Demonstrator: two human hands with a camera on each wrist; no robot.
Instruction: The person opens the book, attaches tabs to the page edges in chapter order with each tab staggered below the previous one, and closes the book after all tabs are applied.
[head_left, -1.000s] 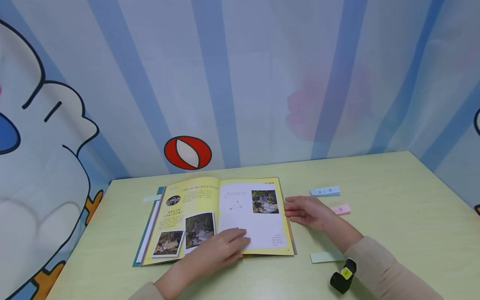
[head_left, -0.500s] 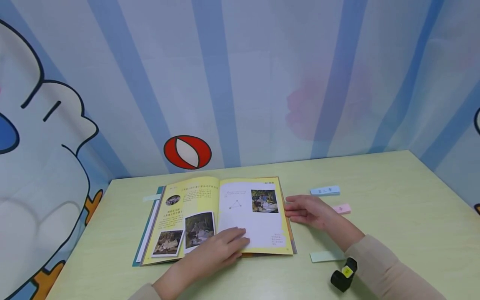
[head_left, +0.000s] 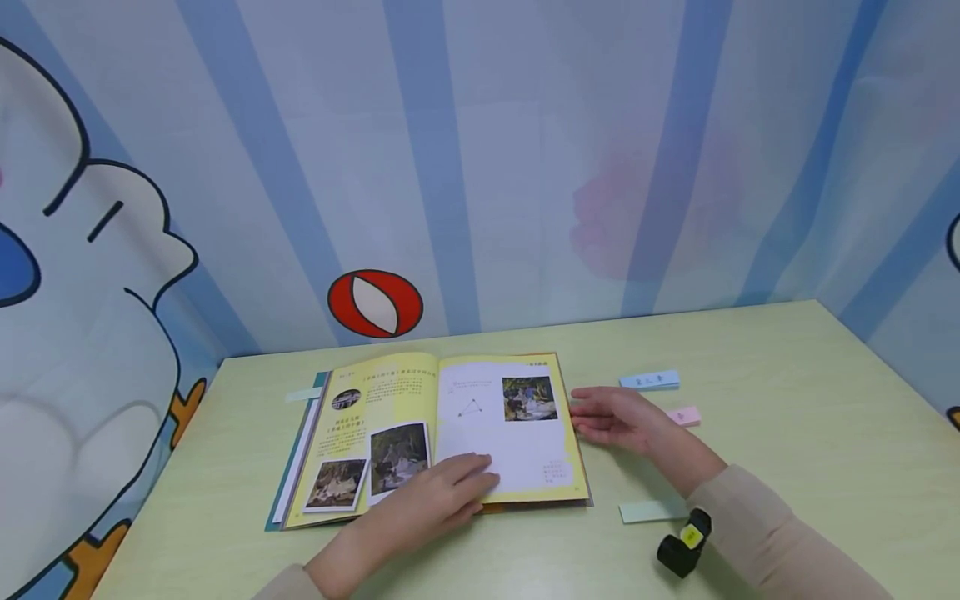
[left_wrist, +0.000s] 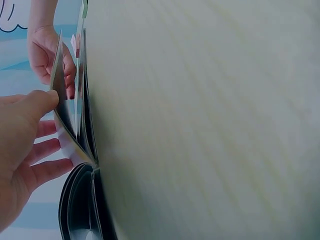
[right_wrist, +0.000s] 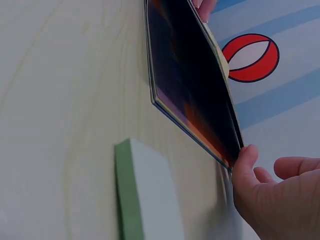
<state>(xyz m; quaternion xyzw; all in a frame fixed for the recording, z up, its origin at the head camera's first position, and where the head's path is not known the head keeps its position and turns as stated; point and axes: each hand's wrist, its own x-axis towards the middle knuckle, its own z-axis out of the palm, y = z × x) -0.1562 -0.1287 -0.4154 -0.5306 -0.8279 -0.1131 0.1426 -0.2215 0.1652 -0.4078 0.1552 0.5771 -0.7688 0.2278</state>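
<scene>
An open picture book [head_left: 517,458] lies on the table, with printed paintings on both pages. My left hand [head_left: 438,496] rests at its lower edge, fingers extended onto the right page; in the left wrist view its thumb [left_wrist: 46,101] touches the edge of raised pages. At the right edge is my right hand [head_left: 618,421], fingers nearly straight. The right wrist view has its thumb [right_wrist: 245,159] against the corner of a lifted page, the index finger standing apart. A pale green strip [head_left: 302,395] sticks out at the book's upper left.
Right of the book lie folded paper strips: blue [head_left: 649,381] with writing, pink [head_left: 686,416] partly behind the right hand, and green [head_left: 652,512]. A black device [head_left: 684,546] with a yellow label is worn at the right wrist. A printed curtain [head_left: 510,208] stands behind the table [head_left: 810,400].
The right page's lower right corner has risen slightly, and the right hand has shifted up a little. The left hand stays almost where it was.
</scene>
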